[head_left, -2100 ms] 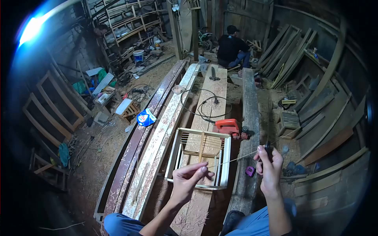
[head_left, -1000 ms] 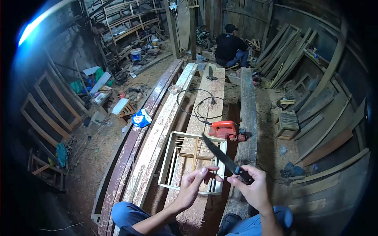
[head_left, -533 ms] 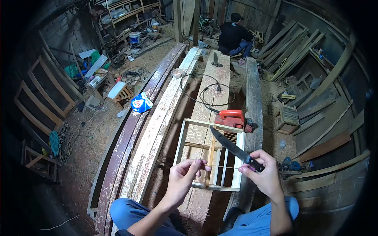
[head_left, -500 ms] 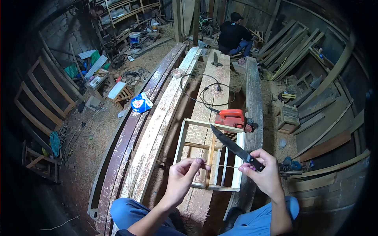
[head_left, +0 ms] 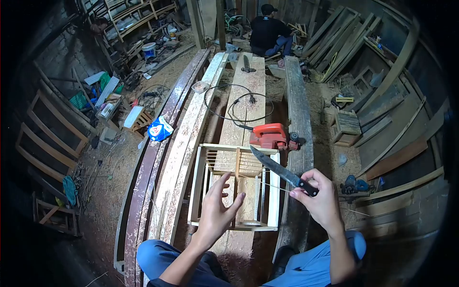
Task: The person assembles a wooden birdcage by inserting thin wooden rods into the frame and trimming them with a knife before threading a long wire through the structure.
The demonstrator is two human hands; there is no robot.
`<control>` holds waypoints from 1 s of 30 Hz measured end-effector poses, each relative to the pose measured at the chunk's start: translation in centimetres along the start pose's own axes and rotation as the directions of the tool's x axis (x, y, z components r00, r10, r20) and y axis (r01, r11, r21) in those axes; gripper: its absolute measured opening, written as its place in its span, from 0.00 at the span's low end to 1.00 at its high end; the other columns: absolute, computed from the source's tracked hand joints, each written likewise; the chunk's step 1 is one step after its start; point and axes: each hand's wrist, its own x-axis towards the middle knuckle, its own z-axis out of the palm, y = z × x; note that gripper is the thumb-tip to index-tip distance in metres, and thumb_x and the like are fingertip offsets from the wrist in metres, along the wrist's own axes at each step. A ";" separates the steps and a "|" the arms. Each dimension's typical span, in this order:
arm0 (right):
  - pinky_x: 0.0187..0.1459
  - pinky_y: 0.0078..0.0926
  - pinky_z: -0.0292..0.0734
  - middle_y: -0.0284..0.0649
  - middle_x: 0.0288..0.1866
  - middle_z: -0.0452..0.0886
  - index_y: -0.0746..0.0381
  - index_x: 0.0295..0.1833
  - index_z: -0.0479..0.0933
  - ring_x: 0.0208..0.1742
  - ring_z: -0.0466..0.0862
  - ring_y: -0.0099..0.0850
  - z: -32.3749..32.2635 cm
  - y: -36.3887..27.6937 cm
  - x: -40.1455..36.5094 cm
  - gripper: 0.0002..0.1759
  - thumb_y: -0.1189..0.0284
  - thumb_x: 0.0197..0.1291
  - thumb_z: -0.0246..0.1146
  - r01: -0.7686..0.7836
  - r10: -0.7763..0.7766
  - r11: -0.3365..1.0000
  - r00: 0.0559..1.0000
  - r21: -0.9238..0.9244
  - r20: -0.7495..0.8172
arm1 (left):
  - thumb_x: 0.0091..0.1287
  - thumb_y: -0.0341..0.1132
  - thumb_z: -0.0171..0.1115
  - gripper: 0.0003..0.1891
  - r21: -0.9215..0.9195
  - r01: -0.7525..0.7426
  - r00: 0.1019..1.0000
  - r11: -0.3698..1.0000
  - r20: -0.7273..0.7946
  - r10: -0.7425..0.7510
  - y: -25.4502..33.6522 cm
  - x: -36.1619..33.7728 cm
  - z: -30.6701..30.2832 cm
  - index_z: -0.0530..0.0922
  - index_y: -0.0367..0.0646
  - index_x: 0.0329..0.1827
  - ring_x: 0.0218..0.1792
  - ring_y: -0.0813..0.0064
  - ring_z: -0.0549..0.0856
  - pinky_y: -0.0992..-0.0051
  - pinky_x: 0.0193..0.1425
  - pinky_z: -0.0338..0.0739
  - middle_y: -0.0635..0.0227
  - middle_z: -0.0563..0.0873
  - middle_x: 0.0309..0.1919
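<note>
The person wears blue trousers [head_left: 311,260] in a plain, jeans-like cloth, paler over the rounded knees and darker in the creases, with soft folds running across the thighs. A dark sleeve [head_left: 160,283], black or close to it, shows at the bottom edge by the left arm; its cuff and fabric are too dim to make out. Both forearms are bare and slim, narrowing at the wrists. The left hand [head_left: 217,208] and right hand [head_left: 318,198] are bare too, with long, slender fingers. A dark shoe [head_left: 285,257] with a rounded outline shows beside the right leg, its details lost in shadow.
</note>
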 end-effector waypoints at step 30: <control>0.43 0.27 0.77 0.43 0.39 0.95 0.59 0.56 0.76 0.38 0.88 0.21 -0.4 1.9 1.3 0.25 0.77 0.60 0.82 0.046 -0.044 0.994 0.999 -0.099 0.014 | 0.72 0.25 0.67 0.32 -0.008 0.080 0.994 0.997 0.074 -0.079 -1.0 0.4 0.9 0.74 0.27 0.80 0.49 0.76 0.90 0.71 0.56 0.86 0.55 0.92 0.52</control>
